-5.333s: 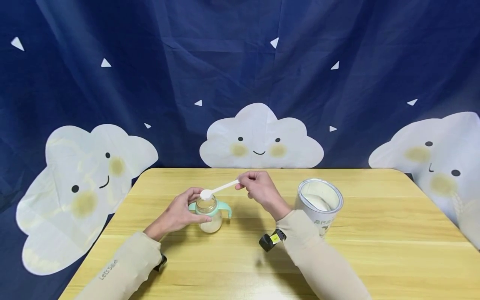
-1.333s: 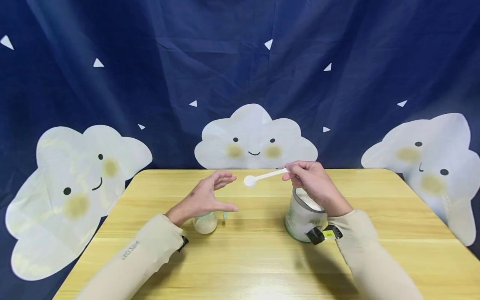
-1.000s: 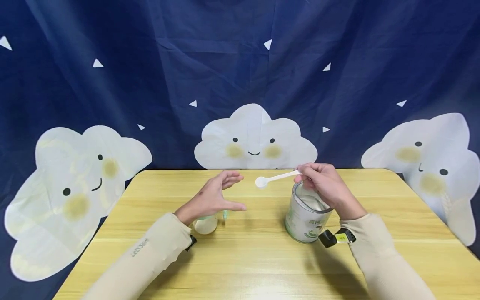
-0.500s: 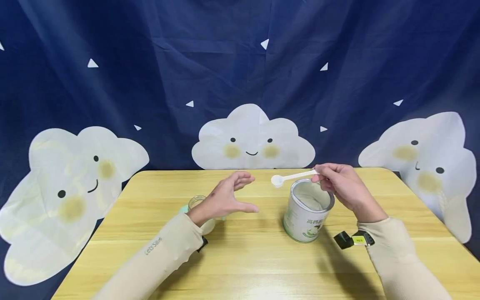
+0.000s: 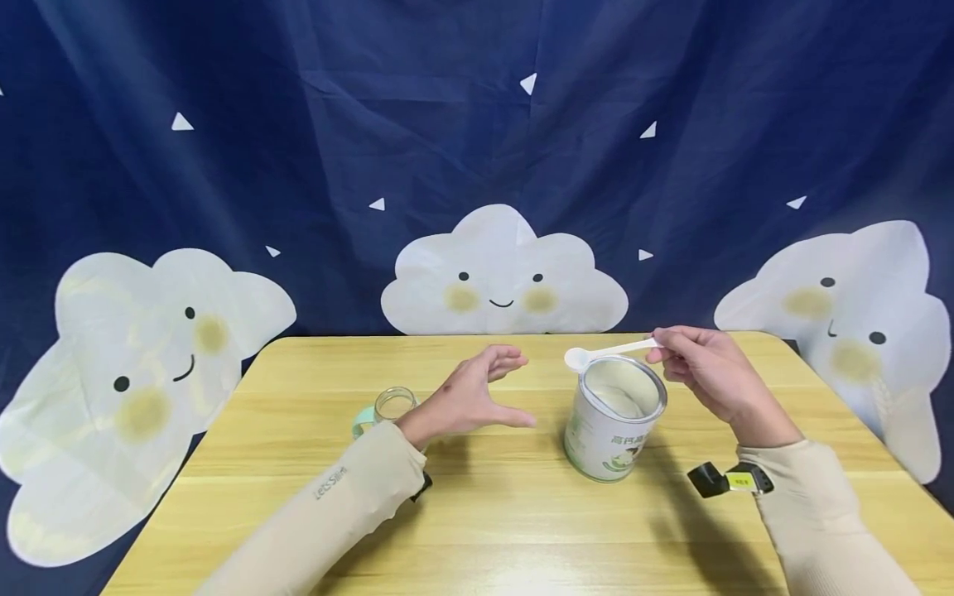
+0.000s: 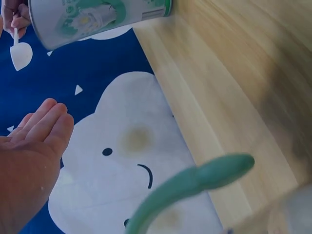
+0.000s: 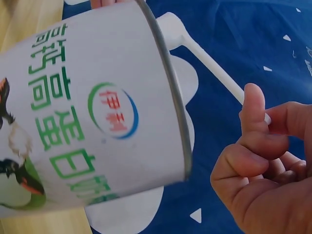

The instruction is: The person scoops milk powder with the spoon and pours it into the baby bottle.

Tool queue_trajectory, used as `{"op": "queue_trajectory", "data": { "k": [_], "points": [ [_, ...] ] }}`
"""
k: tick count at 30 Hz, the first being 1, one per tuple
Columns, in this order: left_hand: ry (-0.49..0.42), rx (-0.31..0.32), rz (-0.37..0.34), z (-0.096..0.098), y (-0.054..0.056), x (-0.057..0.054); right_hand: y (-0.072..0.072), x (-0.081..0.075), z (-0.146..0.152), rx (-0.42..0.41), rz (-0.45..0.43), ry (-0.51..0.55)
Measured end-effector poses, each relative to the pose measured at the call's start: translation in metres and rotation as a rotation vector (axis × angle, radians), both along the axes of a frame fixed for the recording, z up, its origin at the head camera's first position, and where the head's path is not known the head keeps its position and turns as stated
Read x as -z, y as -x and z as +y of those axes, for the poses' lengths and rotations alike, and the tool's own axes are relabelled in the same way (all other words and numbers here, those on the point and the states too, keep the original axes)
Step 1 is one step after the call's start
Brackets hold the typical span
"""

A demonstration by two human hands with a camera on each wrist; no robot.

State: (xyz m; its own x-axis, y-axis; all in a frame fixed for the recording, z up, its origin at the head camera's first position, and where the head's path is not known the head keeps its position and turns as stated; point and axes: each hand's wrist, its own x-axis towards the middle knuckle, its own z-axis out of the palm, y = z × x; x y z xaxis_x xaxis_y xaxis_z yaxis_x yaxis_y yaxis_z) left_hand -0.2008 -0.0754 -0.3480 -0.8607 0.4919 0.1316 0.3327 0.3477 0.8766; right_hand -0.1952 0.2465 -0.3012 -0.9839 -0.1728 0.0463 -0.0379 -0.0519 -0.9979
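Note:
My right hand (image 5: 711,372) pinches the end of a white measuring scoop's (image 5: 577,358) handle between thumb and fingers. The scoop is held above the back rim of an uncovered milk powder can (image 5: 607,443), its bowl near the left side. Pale powder shows inside the can. My left hand (image 5: 469,396) hovers left of the can, fingers and thumb spread apart and holding nothing. Behind its wrist stands an uncapped baby bottle (image 5: 363,420) with mint-green handles, partly hidden by the sleeve. One green handle (image 6: 195,178) shows close up in the left wrist view.
A wooden table (image 5: 522,530) carries the can and bottle. Behind its far edge hangs a dark blue curtain (image 5: 417,124) printed with smiling white clouds. Each wrist wears a small black camera, such as the right one (image 5: 708,480).
Earlier the left hand held the bottle while the scoop, with powder, was over its mouth. The left hand has let go and moved right; the right hand has carried the scoop right to the can.

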Motion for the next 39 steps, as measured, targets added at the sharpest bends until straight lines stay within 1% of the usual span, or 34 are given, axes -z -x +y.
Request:
{"op": "queue_trajectory", "data": {
  "k": [4,9,17,25,31,35,37,39],
  "points": [
    [0.013,0.013,0.002,0.009,0.001,0.000,-0.001,0.000,0.007,-0.006,0.002,0.024],
    [0.008,0.031,0.005,0.019,0.003,0.002,-0.001,0.002,0.014,-0.033,0.027,0.053],
    [-0.016,0.042,0.008,0.035,0.007,0.006,-0.004,0.006,0.024,-0.041,0.055,0.011],
    [-0.012,0.045,-0.003,0.050,0.009,0.008,-0.005,0.010,0.032,-0.082,0.076,0.022],
    [-0.028,0.046,-0.022,0.059,0.010,0.010,-0.006,0.012,0.035,-0.101,0.064,0.034],
    [-0.038,0.050,-0.041,0.067,0.010,0.014,-0.006,0.015,0.033,-0.089,0.070,-0.023],
    [-0.038,0.052,-0.045,0.071,0.009,0.015,-0.007,0.017,0.032,-0.068,0.088,-0.099],
    [-0.039,0.058,-0.040,0.075,0.009,0.017,-0.007,0.018,0.030,-0.034,0.110,-0.202]
  ]
}}
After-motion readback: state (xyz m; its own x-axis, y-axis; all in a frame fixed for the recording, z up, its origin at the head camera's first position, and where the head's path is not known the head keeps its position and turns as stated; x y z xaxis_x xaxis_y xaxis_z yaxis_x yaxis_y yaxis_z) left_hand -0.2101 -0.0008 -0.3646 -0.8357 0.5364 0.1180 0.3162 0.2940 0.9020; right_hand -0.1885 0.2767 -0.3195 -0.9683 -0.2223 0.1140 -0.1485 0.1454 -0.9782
